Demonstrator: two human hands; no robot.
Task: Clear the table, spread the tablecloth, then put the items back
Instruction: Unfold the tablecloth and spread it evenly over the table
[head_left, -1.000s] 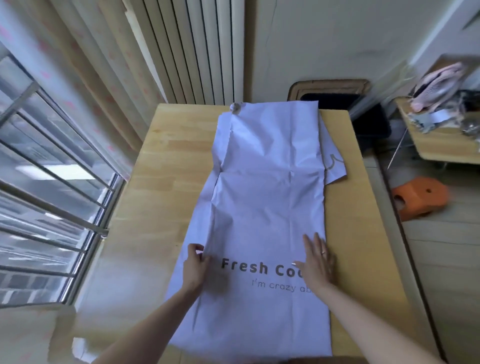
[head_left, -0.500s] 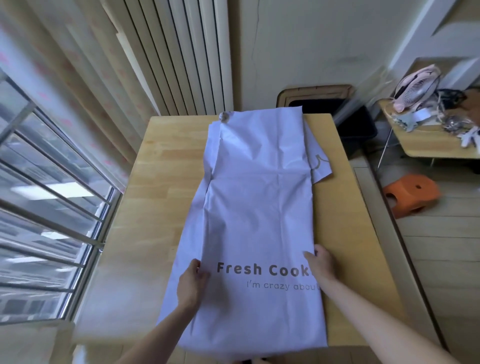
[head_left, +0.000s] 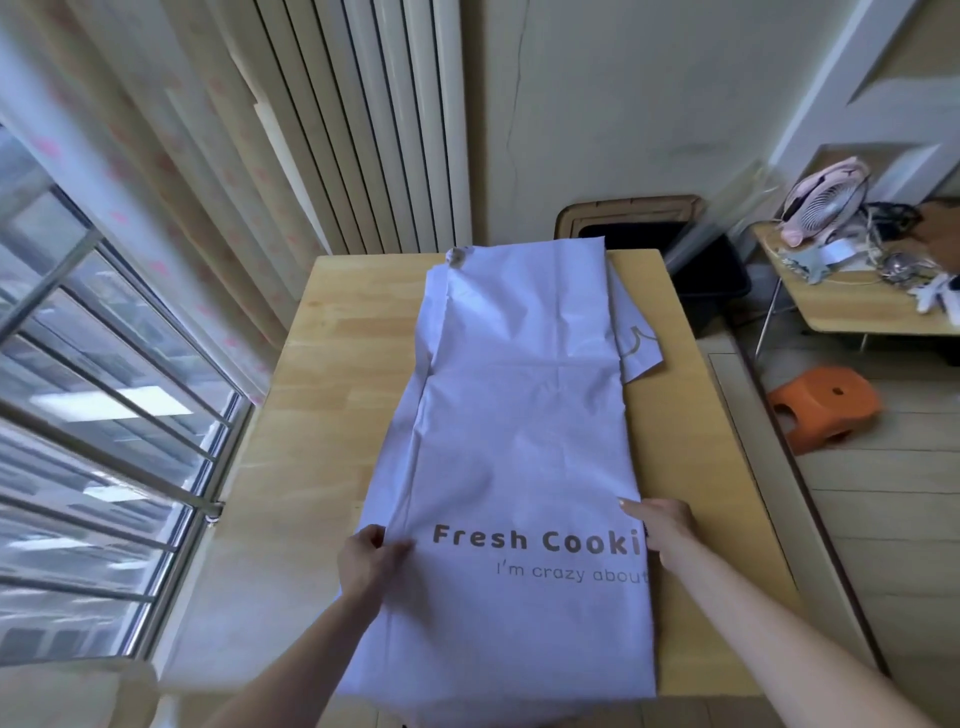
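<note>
A pale lilac tablecloth (head_left: 519, 415), still folded into a long strip, lies lengthwise down the middle of the wooden table (head_left: 322, 415). Brown lettering "Fresh Cooki" runs across its near part. My left hand (head_left: 371, 564) pinches the strip's left edge beside the lettering, thumb on top of the cloth. My right hand (head_left: 662, 525) grips the right edge, fingers curled over the fold. The cloth's near end hangs over the table's front edge.
A window with metal bars (head_left: 104, 441) and curtains runs along the left. A chair (head_left: 649, 228) stands behind the table's far end. To the right are an orange stool (head_left: 823, 405) on the floor and a small side table (head_left: 852, 306) with a pink fan (head_left: 826, 202) and clutter.
My right hand slid from lying flat on the lettering out to the cloth's right edge and curled onto it. My left hand stayed at the left edge. The view rose slightly.
</note>
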